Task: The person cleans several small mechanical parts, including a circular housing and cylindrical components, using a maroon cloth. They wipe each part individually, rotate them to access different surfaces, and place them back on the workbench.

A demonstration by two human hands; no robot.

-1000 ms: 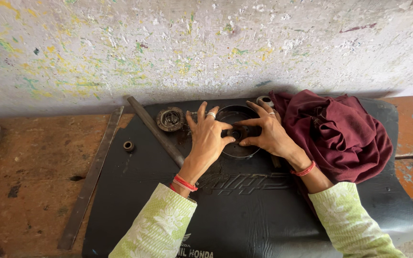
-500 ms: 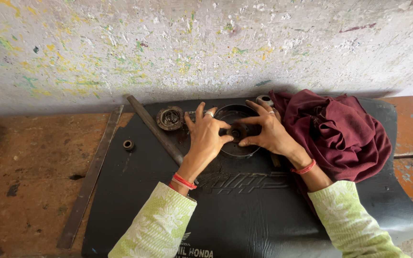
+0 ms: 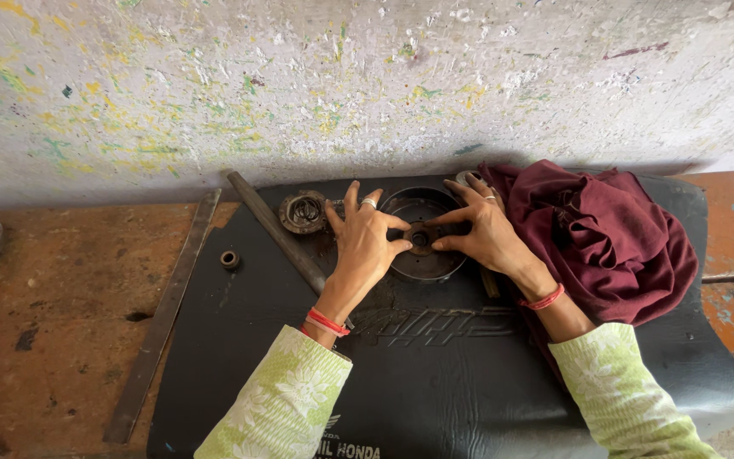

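A dark round metal drum part lies on a black rubber mat near the wall. My left hand rests on its left rim, with thumb and forefinger pinching the small hub at its centre. My right hand comes in from the right, its fingertips also on that hub. Both wrists wear red thread bands, and both sleeves are pale green. The lower part of the drum is partly covered by my hands.
A maroon cloth is bunched on the mat to the right. A bearing-like round part, a metal rod and a small ring lie left of the drum. A flat metal strip sits on the rusty brown table. A paint-flecked wall stands behind.
Both hands stay on the drum; the fingers have shifted only slightly around the central hub.
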